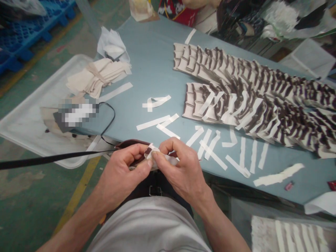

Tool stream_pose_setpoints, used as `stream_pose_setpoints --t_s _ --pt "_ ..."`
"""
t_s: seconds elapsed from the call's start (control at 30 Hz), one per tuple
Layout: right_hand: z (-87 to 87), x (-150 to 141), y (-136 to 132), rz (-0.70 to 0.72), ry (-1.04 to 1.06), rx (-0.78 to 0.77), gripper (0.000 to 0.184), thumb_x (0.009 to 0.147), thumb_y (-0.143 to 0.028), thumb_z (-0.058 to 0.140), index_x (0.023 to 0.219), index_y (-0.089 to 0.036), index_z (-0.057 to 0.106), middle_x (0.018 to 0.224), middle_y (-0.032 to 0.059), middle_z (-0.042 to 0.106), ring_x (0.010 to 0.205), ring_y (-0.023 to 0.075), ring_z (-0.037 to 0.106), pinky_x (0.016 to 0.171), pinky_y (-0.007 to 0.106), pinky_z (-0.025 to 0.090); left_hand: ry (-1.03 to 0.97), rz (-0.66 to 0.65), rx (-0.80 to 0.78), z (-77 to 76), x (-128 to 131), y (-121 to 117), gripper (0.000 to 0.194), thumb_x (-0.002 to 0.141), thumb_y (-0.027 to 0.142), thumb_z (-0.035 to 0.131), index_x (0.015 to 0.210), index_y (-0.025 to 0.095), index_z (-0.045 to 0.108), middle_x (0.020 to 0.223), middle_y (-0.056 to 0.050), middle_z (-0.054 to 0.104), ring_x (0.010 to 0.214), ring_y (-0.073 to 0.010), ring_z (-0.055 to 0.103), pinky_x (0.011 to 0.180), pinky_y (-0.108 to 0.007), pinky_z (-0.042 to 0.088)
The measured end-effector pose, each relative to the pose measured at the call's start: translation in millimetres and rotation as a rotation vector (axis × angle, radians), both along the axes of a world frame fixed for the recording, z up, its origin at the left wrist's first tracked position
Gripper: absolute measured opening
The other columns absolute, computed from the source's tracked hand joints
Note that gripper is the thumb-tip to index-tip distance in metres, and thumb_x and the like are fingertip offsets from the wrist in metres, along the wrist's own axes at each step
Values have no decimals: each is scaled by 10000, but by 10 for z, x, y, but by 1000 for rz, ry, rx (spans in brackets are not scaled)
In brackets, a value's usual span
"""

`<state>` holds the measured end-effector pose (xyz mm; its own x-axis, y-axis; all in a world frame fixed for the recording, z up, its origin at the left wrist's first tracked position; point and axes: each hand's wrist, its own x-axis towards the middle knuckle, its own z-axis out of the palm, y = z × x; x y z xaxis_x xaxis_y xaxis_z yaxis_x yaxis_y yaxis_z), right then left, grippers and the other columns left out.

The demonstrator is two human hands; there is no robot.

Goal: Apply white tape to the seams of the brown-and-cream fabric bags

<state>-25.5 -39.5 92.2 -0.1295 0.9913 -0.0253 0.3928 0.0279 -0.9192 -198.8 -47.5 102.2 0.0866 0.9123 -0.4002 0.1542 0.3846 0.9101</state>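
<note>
Evidently a light thing; the brown piece [132, 142] is between my hands at the near edge of the table [147, 63], whether resting on it I cannot tell; a white strip [171, 160] lies against it. Left hand [130, 162] is pinched on the brown piece, thumb to forefinger; right hand [181, 164] is pinched on the white strip, thumbs nearly meeting. I judge the piece soft but springy, the strip limp and easily creased; best hold is by the edges, fingertips only. Surroundings: a black strap [65, 156] runs in from the left, ending near my left fingers, and could snag; loose paper strips [149, 122] lie just beyond my hands, easily brushed aside; two rows of folded pieces [193, 99] fill the right side; a tied bundle [99, 75] is at far left, above a white tray [15, 122].
</note>
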Motion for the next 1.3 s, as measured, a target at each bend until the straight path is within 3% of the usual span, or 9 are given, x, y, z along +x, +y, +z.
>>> stream_pose_setpoints --t_s 0.43,0.73,0.93,1.07,1.3 --pt "-100 -38 27 -38 -21 -41 204 957 -307 626 779 -241 551 756 -14 637 699 154 603 679 303 457 79 -54 24 -65 -17 90 234 857 367 686 875 161 797 740 -27 750 672 -171 641 629 -244 495" --pt "-115 -21 123 -57 46 -123 196 905 -346 697 774 -238 599 732 -21 670 687 159 631 677 308 469 150 -75 74 -42 -16 163 282 851 365 615 831 148 794 613 8 635 553 -130 501 523 -222 401" --pt "-73 -27 197 38 131 -245 236 912 -372 698 762 -239 574 722 -36 635 672 147 585 670 300 454 199 -39 196 -47 13 115 240 876 292 576 789 190 776 545 48 594 464 -111 464 449 -214 371" --pt "-98 -105 148 84 152 -234 270 976 -397 620 782 -252 500 715 -49 558 666 146 523 666 308 403 303 33 306 -10 69 42 252 874 225 549 733 210 758 604 48 716 508 -113 607 498 -192 453" --pt "-234 -281 12 -4 224 -258 258 1073 -405 449 851 -275 430 766 -52 484 720 166 500 728 332 398 453 88 466 -87 191 -41 264 872 156 535 729 182 755 577 62 690 477 -77 587 511 -167 432"
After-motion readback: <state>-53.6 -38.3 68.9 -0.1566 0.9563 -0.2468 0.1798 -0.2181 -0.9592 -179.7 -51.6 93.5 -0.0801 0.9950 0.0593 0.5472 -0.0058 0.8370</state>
